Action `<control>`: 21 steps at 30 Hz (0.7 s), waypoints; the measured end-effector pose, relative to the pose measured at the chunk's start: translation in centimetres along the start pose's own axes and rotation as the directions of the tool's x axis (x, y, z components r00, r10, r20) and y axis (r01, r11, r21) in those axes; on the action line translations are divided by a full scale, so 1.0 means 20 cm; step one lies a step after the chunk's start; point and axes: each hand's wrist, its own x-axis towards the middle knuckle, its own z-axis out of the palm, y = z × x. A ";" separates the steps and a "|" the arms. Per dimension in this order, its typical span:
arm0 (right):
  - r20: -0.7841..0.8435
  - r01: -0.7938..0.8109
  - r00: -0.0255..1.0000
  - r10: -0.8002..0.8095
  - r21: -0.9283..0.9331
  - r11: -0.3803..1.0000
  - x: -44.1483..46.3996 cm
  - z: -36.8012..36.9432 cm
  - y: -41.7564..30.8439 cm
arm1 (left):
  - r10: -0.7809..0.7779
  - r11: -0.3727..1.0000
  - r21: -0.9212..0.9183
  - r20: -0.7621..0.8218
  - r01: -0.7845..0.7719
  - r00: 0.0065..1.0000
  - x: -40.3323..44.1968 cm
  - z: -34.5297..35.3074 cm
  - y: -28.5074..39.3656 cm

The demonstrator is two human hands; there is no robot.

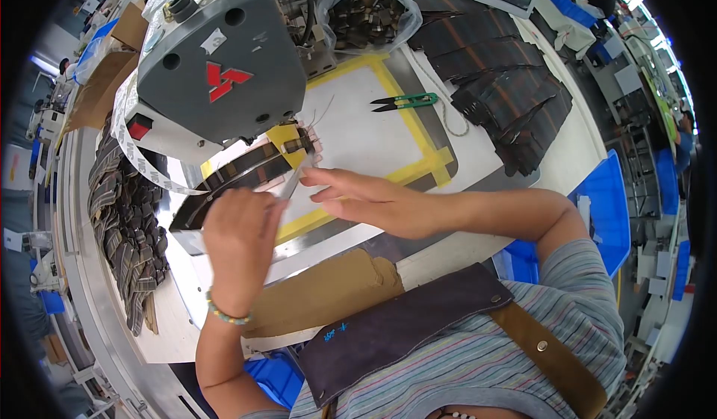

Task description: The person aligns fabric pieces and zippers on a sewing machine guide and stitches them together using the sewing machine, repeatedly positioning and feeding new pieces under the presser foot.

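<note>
My left hand (240, 228), with a beaded bracelet at the wrist, is closed in front of the sewing machine head (220, 60). A thin pale blurred piece (293, 181) runs up from its thumb; what the fingers grip is unclear. To its right my right hand (370, 199) points left, fingers apart, close to the end of that piece. Just beyond the hands, dark striped strips (250, 171) lie under the machine head, beside a yellow plate (285, 137) with a small striped piece (300, 144) on it.
Green-handled snips (418, 100) lie on the yellow-taped white work surface (358, 124). Striped fabric pieces (497, 64) are stacked at the right, with a bundle (131, 232) at the left. A plastic bag of small pieces (367, 17) stands behind. Brown cardboard (328, 292) lies near my body.
</note>
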 end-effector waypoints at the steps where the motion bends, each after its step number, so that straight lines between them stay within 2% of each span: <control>1: -0.035 -0.044 0.998 0.051 0.164 0.986 0.02 0.06 0.01 | 0.069 0.998 -0.011 0.024 -0.069 0.997 0.02 0.03 0.05; 2: -0.032 -0.090 0.994 0.102 0.271 0.958 0.05 0.08 0.04 | 0.140 0.990 -0.025 0.047 -0.139 0.989 0.03 0.05 0.10; 3: -0.026 -0.131 0.988 0.152 0.374 0.918 0.08 0.09 0.10 | 0.198 0.978 -0.064 -0.006 -0.198 0.980 0.02 0.12 0.11; 4: -0.016 -0.170 0.979 0.202 0.475 0.864 0.10 0.09 0.12 | 0.196 0.978 -0.073 0.004 -0.195 0.981 0.02 0.16 0.13; 5: -0.055 -0.209 0.966 0.254 0.420 0.883 0.11 0.08 0.14 | 0.193 0.978 -0.083 0.015 -0.191 0.981 0.01 0.18 0.16; 6: -0.145 -0.096 0.983 0.113 0.119 0.988 0.13 0.04 0.12 | 0.190 0.978 -0.092 0.028 -0.186 0.981 0.01 0.19 0.17; 7: -0.184 0.012 0.982 -0.050 -0.203 0.979 0.16 -0.03 0.10 | 0.199 0.974 -0.121 0.039 -0.193 0.979 0.00 0.18 0.16; 8: -0.167 0.103 0.962 -0.215 -0.506 0.856 0.19 -0.11 0.08 | 0.227 0.969 -0.110 0.048 -0.220 0.973 -0.01 0.16 0.15; 10: -0.225 -0.141 0.974 0.010 -0.577 0.804 0.27 -0.30 0.09 | 0.279 0.958 -0.085 0.063 -0.273 0.958 -0.03 0.11 0.10; 13: -0.097 0.014 0.983 -0.157 -0.808 0.589 0.35 -0.50 0.13 | 0.252 0.966 -0.088 0.101 -0.244 0.962 -0.05 0.16 -0.06; 16: 0.069 0.138 0.988 -0.135 -0.776 0.615 0.49 -0.46 0.05 | 0.239 0.969 -0.097 0.149 -0.227 0.959 0.04 0.20 -0.16; 17: 0.077 0.127 0.991 -0.105 -0.749 0.650 0.55 -0.45 0.08 | 0.254 0.967 -0.072 0.143 -0.246 0.956 0.07 0.24 -0.18; 19: -0.010 0.039 0.997 -0.082 -0.821 0.569 0.60 -0.40 0.11 | 0.257 0.966 -0.025 0.163 -0.256 0.953 0.10 0.30 -0.21; 21: -0.052 -0.012 0.997 -0.063 -0.858 0.513 0.62 -0.38 0.12 | 0.245 0.969 -0.064 0.129 -0.239 0.961 0.09 0.36 -0.22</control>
